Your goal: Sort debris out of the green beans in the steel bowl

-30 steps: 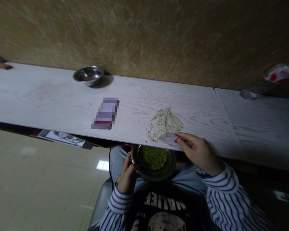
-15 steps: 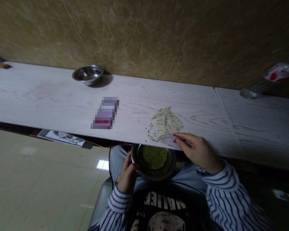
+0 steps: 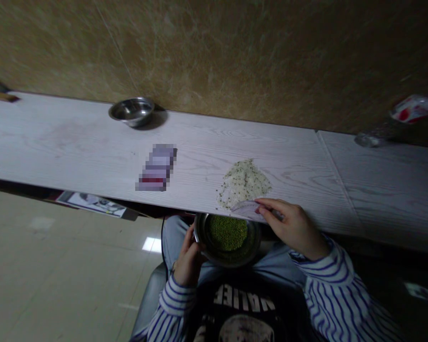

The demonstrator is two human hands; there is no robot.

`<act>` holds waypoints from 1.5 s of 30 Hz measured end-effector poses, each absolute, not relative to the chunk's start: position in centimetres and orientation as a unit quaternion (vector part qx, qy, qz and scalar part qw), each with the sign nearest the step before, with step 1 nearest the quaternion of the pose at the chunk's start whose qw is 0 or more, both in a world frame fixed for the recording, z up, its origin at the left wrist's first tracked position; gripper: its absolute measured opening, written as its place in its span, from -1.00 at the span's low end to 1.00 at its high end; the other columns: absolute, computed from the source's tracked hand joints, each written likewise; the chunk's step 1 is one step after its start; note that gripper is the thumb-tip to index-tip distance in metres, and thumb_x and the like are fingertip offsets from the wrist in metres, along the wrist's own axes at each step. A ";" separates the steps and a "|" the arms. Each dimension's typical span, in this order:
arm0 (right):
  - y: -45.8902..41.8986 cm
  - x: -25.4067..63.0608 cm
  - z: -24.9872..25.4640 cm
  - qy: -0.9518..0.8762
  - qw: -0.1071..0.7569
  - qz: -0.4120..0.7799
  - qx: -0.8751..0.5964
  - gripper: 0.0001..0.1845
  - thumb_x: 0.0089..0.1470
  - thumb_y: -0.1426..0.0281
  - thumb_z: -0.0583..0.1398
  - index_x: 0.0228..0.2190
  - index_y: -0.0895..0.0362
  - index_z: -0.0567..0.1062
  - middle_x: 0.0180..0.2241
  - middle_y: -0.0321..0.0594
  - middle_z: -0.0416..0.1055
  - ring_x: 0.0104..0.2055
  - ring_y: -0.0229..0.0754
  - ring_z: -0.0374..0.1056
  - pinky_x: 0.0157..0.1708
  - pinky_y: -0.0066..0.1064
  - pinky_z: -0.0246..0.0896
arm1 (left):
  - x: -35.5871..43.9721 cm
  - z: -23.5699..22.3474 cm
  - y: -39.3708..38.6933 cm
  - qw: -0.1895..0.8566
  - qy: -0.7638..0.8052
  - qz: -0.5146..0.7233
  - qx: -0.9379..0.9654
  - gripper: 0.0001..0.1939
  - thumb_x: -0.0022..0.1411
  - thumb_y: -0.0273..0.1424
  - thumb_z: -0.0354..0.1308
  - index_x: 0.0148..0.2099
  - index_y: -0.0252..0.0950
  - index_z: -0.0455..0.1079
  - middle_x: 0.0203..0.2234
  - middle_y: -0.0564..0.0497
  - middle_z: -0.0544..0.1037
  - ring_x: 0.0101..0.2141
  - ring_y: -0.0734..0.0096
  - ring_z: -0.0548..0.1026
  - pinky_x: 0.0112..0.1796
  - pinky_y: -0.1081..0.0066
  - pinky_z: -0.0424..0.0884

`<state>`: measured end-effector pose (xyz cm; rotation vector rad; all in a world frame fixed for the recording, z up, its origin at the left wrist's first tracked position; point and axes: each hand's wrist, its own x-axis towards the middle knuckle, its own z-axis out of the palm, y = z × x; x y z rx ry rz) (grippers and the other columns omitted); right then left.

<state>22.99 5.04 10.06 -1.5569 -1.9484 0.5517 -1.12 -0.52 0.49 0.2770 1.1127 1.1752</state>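
My left hand [image 3: 188, 260] grips the left rim of a metal bowl [image 3: 252, 247] held over the lap, just below the table edge. Green mung beans [image 3: 228, 232] cover the bowl's bottom. Between the thumb and fingers of my right hand [image 3: 291, 225] is a clear plastic protractor [image 3: 245, 208], its curved edge towards the pile. It stands tilted at the table's front edge, against the near side of a pile of white rice [image 3: 245, 180] with green beans scattered through it. A few loose beans lie at the pile's left side.
A pixelated phone-like rectangle [image 3: 157, 167] lies left of the pile on the white wood-grain table [image 3: 196, 137]. Behind it, a second metal bowl [image 3: 131, 113] stands near the wall. A clear plastic bottle [image 3: 395, 118] lies at the far right.
The protractor has tilted and shifted slightly at the near edge of the pile, along with my right fingers. My left hand and the bowl stay about where they were.
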 end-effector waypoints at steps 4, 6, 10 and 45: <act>5.2 23.0 10.0 -0.723 0.293 0.205 -0.591 -0.71 0.17 0.40 0.15 -0.12 0.15 0.60 -0.19 -0.12 0.62 -0.19 -0.11 0.55 -0.18 -0.32 0.47 | -1.0 0.6 -0.5 0.679 0.505 0.519 0.120 -0.36 -0.07 -0.47 0.20 0.14 -0.13 0.36 -0.12 -0.03 0.52 -0.31 0.30 0.40 -0.36 0.36 0.43; 5.3 23.0 10.0 -0.719 0.294 0.208 -0.595 -0.70 0.17 0.40 0.15 -0.12 0.16 0.61 -0.19 -0.12 0.62 -0.19 -0.10 0.55 -0.19 -0.32 0.47 | -1.0 0.7 -0.5 0.676 0.507 0.521 0.118 -0.37 -0.07 -0.47 0.20 0.13 -0.14 0.37 -0.15 -0.03 0.53 -0.32 0.30 0.40 -0.34 0.33 0.44; 5.5 22.9 10.0 -0.712 0.293 0.205 -0.604 -0.70 0.16 0.39 0.16 -0.12 0.14 0.61 -0.19 -0.13 0.62 -0.22 -0.10 0.55 -0.21 -0.31 0.48 | -1.0 1.0 -0.5 0.673 0.508 0.526 0.109 -0.36 -0.08 -0.47 0.22 0.13 -0.15 0.37 -0.09 -0.06 0.53 -0.29 0.26 0.42 -0.36 0.32 0.45; 5.0 21.5 9.5 -0.712 0.301 0.222 -0.593 -0.69 0.16 0.38 0.14 -0.12 0.12 0.60 -0.18 -0.12 0.62 -0.20 -0.11 0.55 -0.18 -0.28 0.48 | -1.1 1.1 -0.4 0.677 0.509 0.516 0.125 -0.37 -0.07 -0.44 0.20 0.13 -0.12 0.35 -0.15 -0.02 0.51 -0.30 0.25 0.39 -0.42 0.37 0.39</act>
